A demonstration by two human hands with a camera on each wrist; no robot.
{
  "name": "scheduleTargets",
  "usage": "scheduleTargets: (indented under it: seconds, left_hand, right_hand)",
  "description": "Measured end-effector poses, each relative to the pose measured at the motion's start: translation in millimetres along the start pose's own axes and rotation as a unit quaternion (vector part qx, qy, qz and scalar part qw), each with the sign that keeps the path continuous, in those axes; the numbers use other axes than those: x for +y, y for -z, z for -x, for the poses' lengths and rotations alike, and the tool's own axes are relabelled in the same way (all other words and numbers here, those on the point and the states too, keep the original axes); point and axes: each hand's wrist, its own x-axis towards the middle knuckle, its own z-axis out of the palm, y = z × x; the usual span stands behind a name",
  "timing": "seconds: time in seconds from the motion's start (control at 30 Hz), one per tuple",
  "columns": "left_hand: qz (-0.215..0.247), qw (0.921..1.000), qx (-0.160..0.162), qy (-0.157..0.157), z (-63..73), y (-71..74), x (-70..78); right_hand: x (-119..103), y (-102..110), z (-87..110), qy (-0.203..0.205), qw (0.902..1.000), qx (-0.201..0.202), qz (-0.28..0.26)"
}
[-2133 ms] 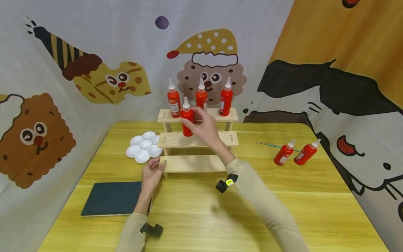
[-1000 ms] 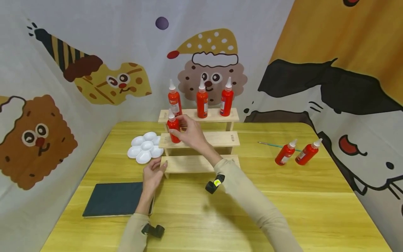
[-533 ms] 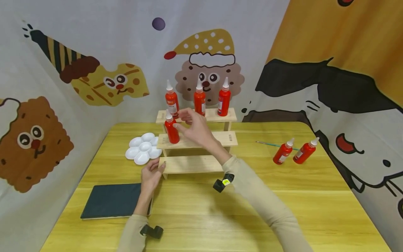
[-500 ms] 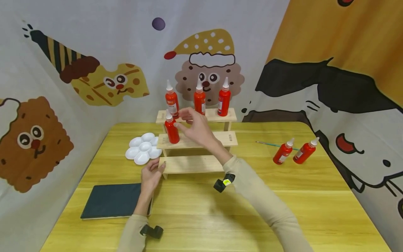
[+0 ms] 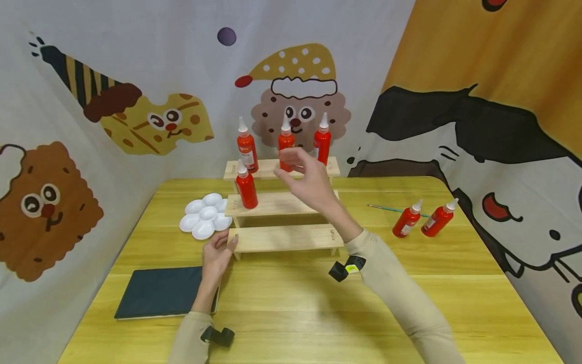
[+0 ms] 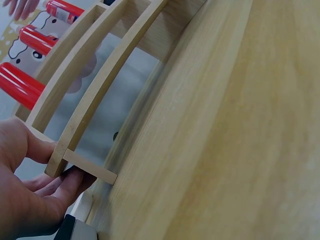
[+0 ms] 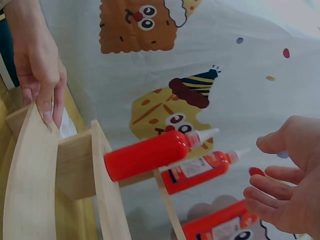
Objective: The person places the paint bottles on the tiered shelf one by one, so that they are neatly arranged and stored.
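A three-step wooden display rack (image 5: pixel 286 237) stands on the table. My left hand (image 5: pixel 218 255) holds the left end of its lowest step; in the left wrist view the thumb lies on top and the fingers (image 6: pixel 67 187) tuck underneath. One red squeeze bottle (image 5: pixel 247 191) with a white nozzle cap stands upright at the left of the middle step. Three more, such as the left one (image 5: pixel 247 151), line the top step. My right hand (image 5: pixel 309 179) is in the air before the rack, fingers loosely bent and holding nothing, partly covering the middle and right bottles.
Two more red bottles (image 5: pixel 406 220) stand at the right of the table, with a thin paintbrush (image 5: pixel 386 208) lying behind them. A white flower-shaped palette (image 5: pixel 200 216) sits left of the rack. A dark notebook (image 5: pixel 156 292) lies by my left forearm. A printed curtain (image 5: pixel 182 45) hangs behind.
My right hand carried the red bottle left and down onto the middle step, let go of it, and drew back to the right. My left hand stayed on the rack.
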Motion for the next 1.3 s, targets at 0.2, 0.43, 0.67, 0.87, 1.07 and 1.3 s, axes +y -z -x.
scheduleTargets:
  seconds: [0.2,0.43,0.67,0.87,1.07,1.3]
  left_hand:
    - [-0.009,0.9999,-0.004,0.004,0.1,1.0,0.7]
    - [-0.007,0.9999,-0.008,0.008,1.0,1.9,0.9]
    - [-0.009,0.9999,-0.011,0.006,0.1,2.1,0.2]
    - [-0.009,0.9998,-0.013,0.009,-0.4,1.3,-0.1]
    - [0.001,1.0,-0.007,0.007,0.3,0.0,1.2]
    - [-0.007,0.9999,-0.005,0.006,-0.2,0.4,1.2]
  right_hand:
    - [4,22,7.9,0.018,0.9992,0.03,0.021]
    - [5,46,15.3,0.016,0.9975,0.062,0.032]
    - [7,68,21.6,-0.002,0.9927,0.103,0.063]
    - [11,88,28.8,-0.022,0.9894,0.124,0.073]
    - [12,108,36.8,-0.034,0.9853,0.146,0.083]
    - [14,130,48.3,-0.064,0.9801,0.163,0.093]
